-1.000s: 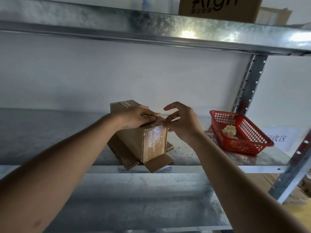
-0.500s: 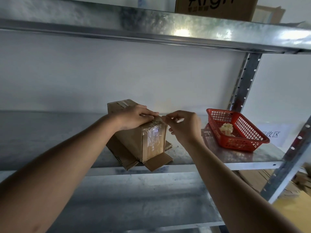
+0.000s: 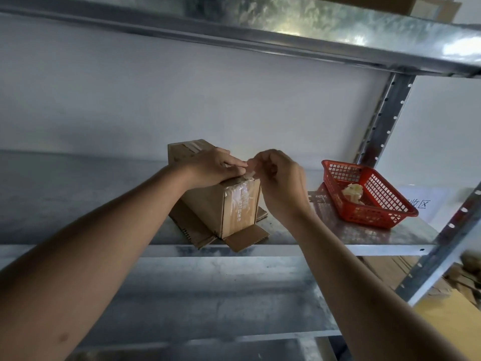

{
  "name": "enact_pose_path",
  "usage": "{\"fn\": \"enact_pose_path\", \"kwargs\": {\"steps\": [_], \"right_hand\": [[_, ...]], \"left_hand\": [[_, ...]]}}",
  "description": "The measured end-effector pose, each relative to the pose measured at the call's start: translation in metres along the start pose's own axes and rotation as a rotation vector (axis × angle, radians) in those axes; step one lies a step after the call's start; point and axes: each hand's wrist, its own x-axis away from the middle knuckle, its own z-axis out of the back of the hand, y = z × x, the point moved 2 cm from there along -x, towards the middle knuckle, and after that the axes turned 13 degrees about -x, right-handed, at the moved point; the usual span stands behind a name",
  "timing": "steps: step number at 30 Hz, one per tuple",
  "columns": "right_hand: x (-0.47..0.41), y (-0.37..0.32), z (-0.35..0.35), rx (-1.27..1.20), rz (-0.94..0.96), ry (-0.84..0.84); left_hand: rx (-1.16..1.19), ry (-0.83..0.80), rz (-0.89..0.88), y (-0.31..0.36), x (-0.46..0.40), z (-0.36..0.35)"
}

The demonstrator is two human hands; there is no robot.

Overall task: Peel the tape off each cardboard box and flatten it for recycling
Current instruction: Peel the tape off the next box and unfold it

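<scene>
A small brown cardboard box [image 3: 205,204] stands on the metal shelf [image 3: 351,235], its bottom flaps splayed out on the shelf. Clear tape [image 3: 240,201] covers the end face turned toward me. My left hand [image 3: 210,166] lies flat on the box's top with the fingers pressing down near the front edge. My right hand [image 3: 278,178] is curled just right of that edge and pinches the lifted end of the tape [image 3: 251,173] between thumb and fingers.
A red plastic basket [image 3: 390,217] with a wad of crumpled tape [image 3: 352,191] sits to the right on the shelf. A paper label [image 3: 426,201] lies behind it. A steel upright [image 3: 382,121] stands at the back right; another shelf [image 3: 286,24] runs overhead. Flat cardboard [image 3: 390,267] lies below.
My right hand went from fingers spread beside the box to a closed pinch on the tape end, and has lifted it slightly. My left hand stayed on the box top.
</scene>
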Motion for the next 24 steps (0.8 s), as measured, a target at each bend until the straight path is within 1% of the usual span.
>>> {"fn": "enact_pose_path", "kwargs": {"steps": [2, 6, 8, 13, 16, 20, 24], "right_hand": [[-0.007, -0.006, 0.005, 0.038, -0.01, -0.001], [-0.008, -0.005, 0.01, 0.232, -0.085, -0.134], [-0.006, -0.005, 0.008, 0.291, -0.091, -0.161], [-0.007, -0.003, 0.004, 0.396, -0.176, -0.118], [-0.004, 0.002, 0.002, 0.303, -0.207, -0.049], [0.004, 0.005, -0.005, 0.262, -0.098, -0.006], [0.012, 0.009, -0.007, 0.267, 0.104, 0.022]], "left_hand": [[-0.009, -0.016, -0.019, 0.001, 0.001, 0.001], [0.051, -0.038, -0.006, 0.002, 0.0, 0.003], [0.077, -0.04, -0.006, 0.003, -0.004, 0.001], [0.134, -0.035, 0.007, 0.002, -0.006, 0.001], [0.124, -0.02, 0.011, -0.001, -0.008, -0.001], [0.127, -0.024, 0.016, -0.005, -0.008, -0.002], [0.108, 0.0, -0.002, -0.008, -0.01, -0.004]]}}
